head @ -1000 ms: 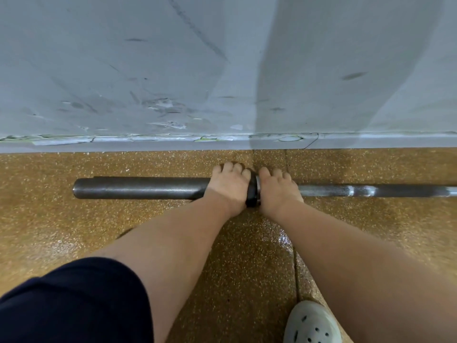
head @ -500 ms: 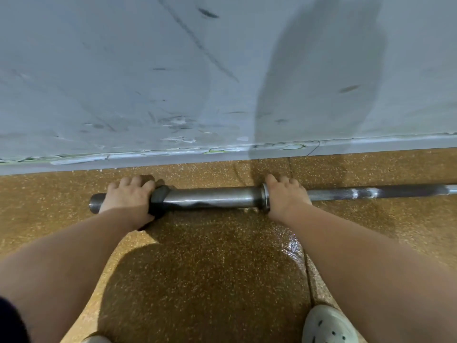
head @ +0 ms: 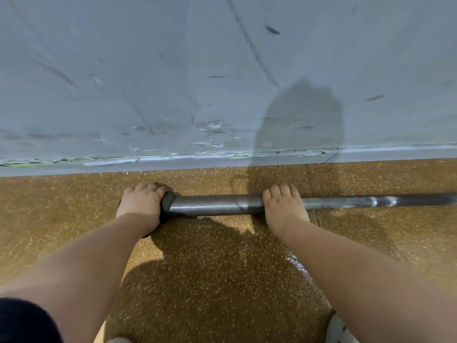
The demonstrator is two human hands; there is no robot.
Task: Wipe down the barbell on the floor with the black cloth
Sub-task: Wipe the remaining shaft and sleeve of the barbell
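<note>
Left hand (head: 142,205) curls over the black cloth (head: 168,204), clamping it round the left end of the barbell (head: 222,205); only the cloth's right edge shows, bar tip hidden. Barbell lies on the floor (head: 210,268), long axis left-right, parallel to the wall (head: 173,82) and near it. Right hand (head: 284,206) grips bare metal where the thick sleeve (head: 197,206) meets the thin shaft (head: 346,202), which runs off frame right. Judgement: next stroke goes right along the sleeve, toward the bracing hand.
</note>
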